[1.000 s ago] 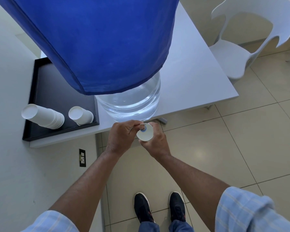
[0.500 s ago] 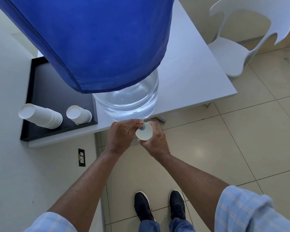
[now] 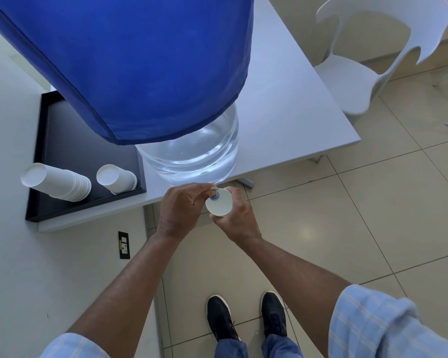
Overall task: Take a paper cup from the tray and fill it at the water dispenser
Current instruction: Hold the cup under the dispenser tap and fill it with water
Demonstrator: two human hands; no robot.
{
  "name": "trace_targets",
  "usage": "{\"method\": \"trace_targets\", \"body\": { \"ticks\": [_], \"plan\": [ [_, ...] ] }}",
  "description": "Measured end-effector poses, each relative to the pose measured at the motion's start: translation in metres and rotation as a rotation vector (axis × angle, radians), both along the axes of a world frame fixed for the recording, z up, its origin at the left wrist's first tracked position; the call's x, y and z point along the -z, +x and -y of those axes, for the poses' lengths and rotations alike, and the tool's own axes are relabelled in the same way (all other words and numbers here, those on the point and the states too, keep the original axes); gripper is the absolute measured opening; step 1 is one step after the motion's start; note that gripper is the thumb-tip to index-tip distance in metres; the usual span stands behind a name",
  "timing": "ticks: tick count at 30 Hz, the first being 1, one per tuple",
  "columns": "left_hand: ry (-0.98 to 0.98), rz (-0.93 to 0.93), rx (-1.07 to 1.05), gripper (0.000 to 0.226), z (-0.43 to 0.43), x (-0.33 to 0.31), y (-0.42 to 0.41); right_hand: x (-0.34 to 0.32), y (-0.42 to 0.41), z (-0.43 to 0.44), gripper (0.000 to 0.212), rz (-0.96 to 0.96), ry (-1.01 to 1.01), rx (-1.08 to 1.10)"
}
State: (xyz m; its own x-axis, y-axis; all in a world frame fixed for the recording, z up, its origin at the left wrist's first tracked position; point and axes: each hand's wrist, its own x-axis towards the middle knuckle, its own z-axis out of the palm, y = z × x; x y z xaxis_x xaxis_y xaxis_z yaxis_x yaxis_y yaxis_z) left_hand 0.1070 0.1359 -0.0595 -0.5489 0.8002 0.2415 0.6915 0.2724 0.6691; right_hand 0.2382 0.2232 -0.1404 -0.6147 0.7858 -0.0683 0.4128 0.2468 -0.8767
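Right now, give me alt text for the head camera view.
The right hand holds a white paper cup under the small blue tap of a cloth-covered clear water jug while the left hand works the tap.

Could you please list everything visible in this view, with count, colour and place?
water bottle: one, clear, on the table edge, top under a cover
cover: one, blue cloth, draped over the bottle
tap: one, blue and white, over the held cup
held paper cup: one, white, under the tap
tray: one, black, left end of table
cup stacks: two, white, lying in the tray
table: one, white
chair: one, white, right of the table
wall socket: one, black, below the table
shoes: two, black, on the tiled floor
left hand: at the tap
right hand: holding the cup
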Motion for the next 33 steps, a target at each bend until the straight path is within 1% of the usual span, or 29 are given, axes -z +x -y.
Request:
{"method": "trace_targets", "body": {
  "ticks": [10, 27, 30, 33],
  "plan": [
    [-0.017, -0.006, 0.0, 0.013, 0.0, -0.003, 0.002, 0.001, -0.002, 0.001, 0.063, 0.002, 0.0, 0.012],
    [0.02, -0.027, -0.012, 0.012, 0.001, 0.007, -0.001, 0.001, -0.003, 0.001, 0.061, -0.017, -0.009, 0.012],
    [0.039, -0.061, 0.003, 0.012, 0.002, 0.013, -0.002, 0.001, -0.004, 0.003, 0.06, -0.019, -0.02, 0.025],
    [0.074, -0.166, 0.045, 0.019, 0.005, 0.018, -0.005, 0.001, -0.004, 0.003, 0.059, -0.02, -0.021, 0.025]
  ]
}}
